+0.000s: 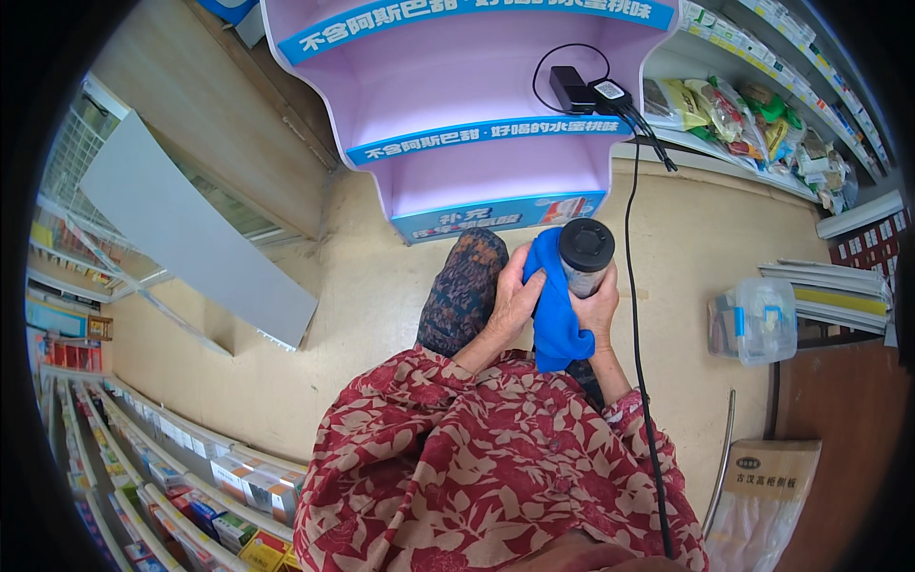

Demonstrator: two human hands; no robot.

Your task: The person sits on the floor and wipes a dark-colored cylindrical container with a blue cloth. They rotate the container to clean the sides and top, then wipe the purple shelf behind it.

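Note:
A clear bottle (582,281) with a black lid (586,244) stands roughly upright between my two hands, above my lap. My left hand (516,293) presses a blue cloth (560,314) against the bottle's left side, its thumb on the cloth. Around the bottle's lower right side, my right hand (597,304) is closed, partly behind the cloth. The cloth hangs down between my wrists. The bottle's bottom is hidden.
Ahead stands a pink display rack (493,168); a black power bank (572,87) with cables lies on its shelf. One black cable (632,286) runs down past my right arm. A clear plastic box (765,322) is at right, stocked shelves (179,457) at lower left, a grey panel (193,222) at left.

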